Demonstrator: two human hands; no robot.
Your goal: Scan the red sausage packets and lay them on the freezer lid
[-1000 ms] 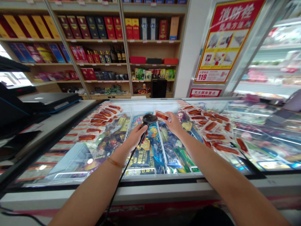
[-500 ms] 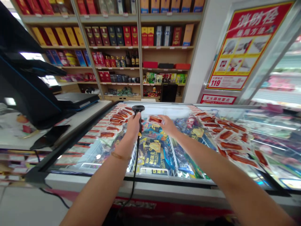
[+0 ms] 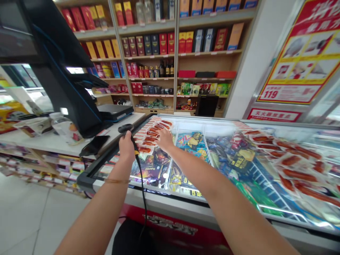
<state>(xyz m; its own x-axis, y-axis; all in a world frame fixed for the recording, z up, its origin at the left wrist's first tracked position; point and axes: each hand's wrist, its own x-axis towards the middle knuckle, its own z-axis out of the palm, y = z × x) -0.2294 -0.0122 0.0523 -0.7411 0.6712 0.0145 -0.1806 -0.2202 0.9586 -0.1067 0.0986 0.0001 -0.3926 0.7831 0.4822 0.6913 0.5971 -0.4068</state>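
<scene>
In my left hand [image 3: 126, 146] is a black handheld barcode scanner [image 3: 125, 128], its head tilted up and its cable [image 3: 142, 184] hanging down over the freezer's front edge. My right hand [image 3: 165, 140] reaches left to a group of clear vacuum packs of red sausages [image 3: 151, 139] on the glass lid. Its fingers are bent down onto a sausage pack at the right side of that group, and the fingertips are partly hidden. More sausage packs [image 3: 294, 161] lie in a loose pile on the right part of the lid.
Beneath the glass, the chest freezer [image 3: 183, 200] holds wire baskets of colourful bags. To the left stands a counter with a scale [image 3: 117, 111], a dark screen stand [image 3: 66, 81] and a black phone [image 3: 95, 146]. Shelves of boxes and bottles [image 3: 148, 44] line the back.
My view has turned left. The right hand has gone left with its sausage pack, from the middle of the freezer to the left group. The scanner stays in my left hand, now further left.
</scene>
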